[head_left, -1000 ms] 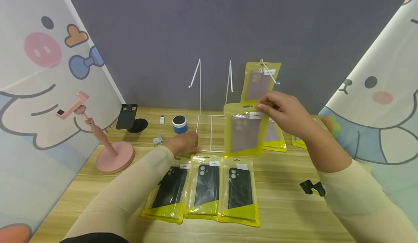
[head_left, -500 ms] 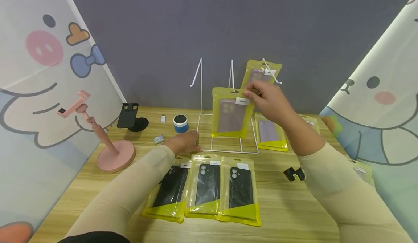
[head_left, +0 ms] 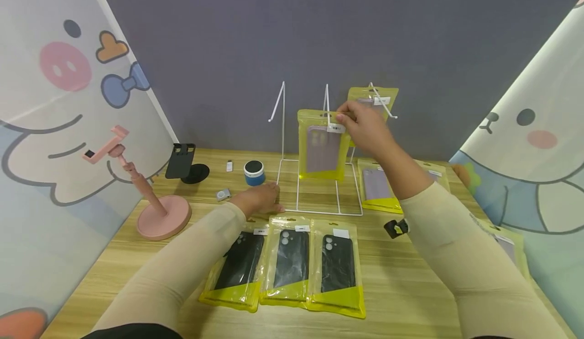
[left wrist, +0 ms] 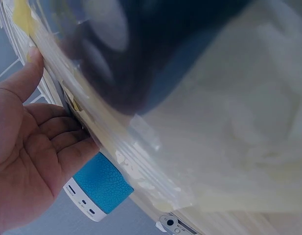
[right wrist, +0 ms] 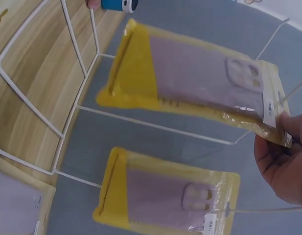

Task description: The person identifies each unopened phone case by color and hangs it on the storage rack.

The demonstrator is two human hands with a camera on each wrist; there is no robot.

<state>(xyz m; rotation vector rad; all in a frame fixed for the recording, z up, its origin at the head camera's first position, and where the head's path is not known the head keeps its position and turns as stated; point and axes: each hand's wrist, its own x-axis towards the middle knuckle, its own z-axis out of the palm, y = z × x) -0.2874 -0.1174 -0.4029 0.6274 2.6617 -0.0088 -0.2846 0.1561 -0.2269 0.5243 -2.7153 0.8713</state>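
Observation:
My right hand pinches the upper right corner of a yellow-edged clear bag holding a purple phone case. The bag is upright at the middle hook of a white wire display rack; the hook's prong shows in front of the bag's top and seems to pass through its hang hole. Another bagged purple phone case hangs on the right hook. My left hand rests at the rack's front left base corner, fingers relaxed and thumb apart, touching the base wire. The left hook is bare.
Several bagged black phone cases lie in front of the rack. Bagged purple cases lie to its right. At left stand a blue speaker, a black phone stand and a pink stand. A small black clip lies right.
My right hand has carried the bagged purple phone case left, up and back onto the middle hook. My left hand has stayed at the rack's base.

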